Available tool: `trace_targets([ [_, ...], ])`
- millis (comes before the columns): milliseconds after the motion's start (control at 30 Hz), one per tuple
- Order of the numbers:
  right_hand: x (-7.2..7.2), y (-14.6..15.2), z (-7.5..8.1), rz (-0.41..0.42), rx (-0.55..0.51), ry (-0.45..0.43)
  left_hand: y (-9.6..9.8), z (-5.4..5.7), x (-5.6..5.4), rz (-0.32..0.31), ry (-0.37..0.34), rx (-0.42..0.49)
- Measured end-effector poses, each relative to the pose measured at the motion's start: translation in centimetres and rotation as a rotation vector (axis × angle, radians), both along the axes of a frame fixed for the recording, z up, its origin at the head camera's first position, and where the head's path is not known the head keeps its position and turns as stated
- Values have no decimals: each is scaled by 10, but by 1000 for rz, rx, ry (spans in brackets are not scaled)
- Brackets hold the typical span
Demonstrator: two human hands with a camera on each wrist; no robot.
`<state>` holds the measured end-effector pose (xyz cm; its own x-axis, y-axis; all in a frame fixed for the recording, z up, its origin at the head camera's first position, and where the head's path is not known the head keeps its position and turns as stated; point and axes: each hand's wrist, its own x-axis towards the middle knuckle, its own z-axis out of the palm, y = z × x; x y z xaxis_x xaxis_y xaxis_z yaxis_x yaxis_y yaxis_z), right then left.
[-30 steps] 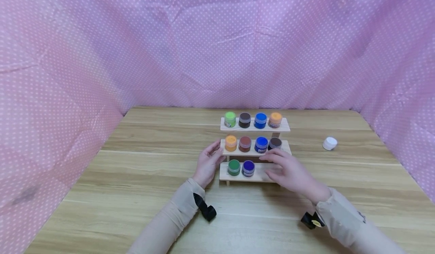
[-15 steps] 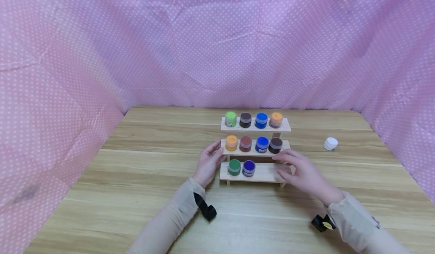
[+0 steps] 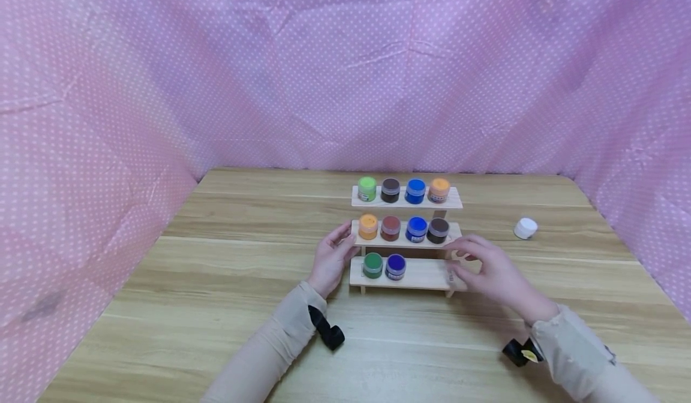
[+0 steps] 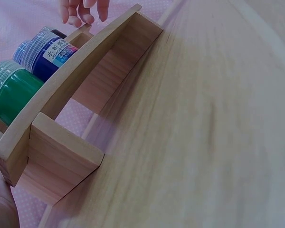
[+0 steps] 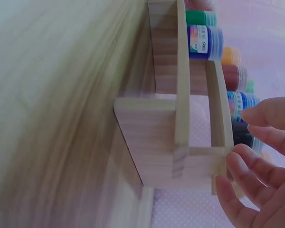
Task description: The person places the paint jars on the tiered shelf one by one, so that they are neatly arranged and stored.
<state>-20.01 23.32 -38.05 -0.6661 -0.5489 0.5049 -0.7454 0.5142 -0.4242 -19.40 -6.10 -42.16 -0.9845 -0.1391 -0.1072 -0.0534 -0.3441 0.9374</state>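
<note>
A three-tier wooden rack [image 3: 421,273] bears small paint jars with clear lids, several on both the top and middle tiers. On the lowest tier stand a green jar [image 3: 372,265] and a purple-blue jar [image 3: 396,267], both at the left. My left hand [image 3: 329,259] holds the rack's left end at the middle tier, its thumb in front and fingers farther back. By the rack's right end is my right hand [image 3: 488,271], fingers loosely bent with nothing between them. In the right wrist view its fingertips are near the shelf end and a dark jar [image 5: 242,134]; whether they touch, I cannot tell.
A white-capped jar [image 3: 525,228] lies apart on the wood-grain table [image 3: 216,307], right of the rack. Pink dotted cloth [image 3: 345,79] hangs behind the table and along both sides. A black wrist camera [image 3: 330,336] sits at my left cuff.
My right hand has slid rightward, from in front of the middle and lowest tiers to the rack's right end, uncovering the dark jar. The left hand stays in place.
</note>
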Motion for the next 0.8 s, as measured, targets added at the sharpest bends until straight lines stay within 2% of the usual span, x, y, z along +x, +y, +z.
trace_targets([
  [300, -6, 13, 8, -64, -29, 63, 1, -2, 0, 5, 12, -3],
  [500, -17, 26, 12, -111, -111, 83, 1, -1, 1, 7, 15, -5],
  [800, -38, 54, 12, -315, -156, 43, 1, 0, 0, 4, 4, -12],
])
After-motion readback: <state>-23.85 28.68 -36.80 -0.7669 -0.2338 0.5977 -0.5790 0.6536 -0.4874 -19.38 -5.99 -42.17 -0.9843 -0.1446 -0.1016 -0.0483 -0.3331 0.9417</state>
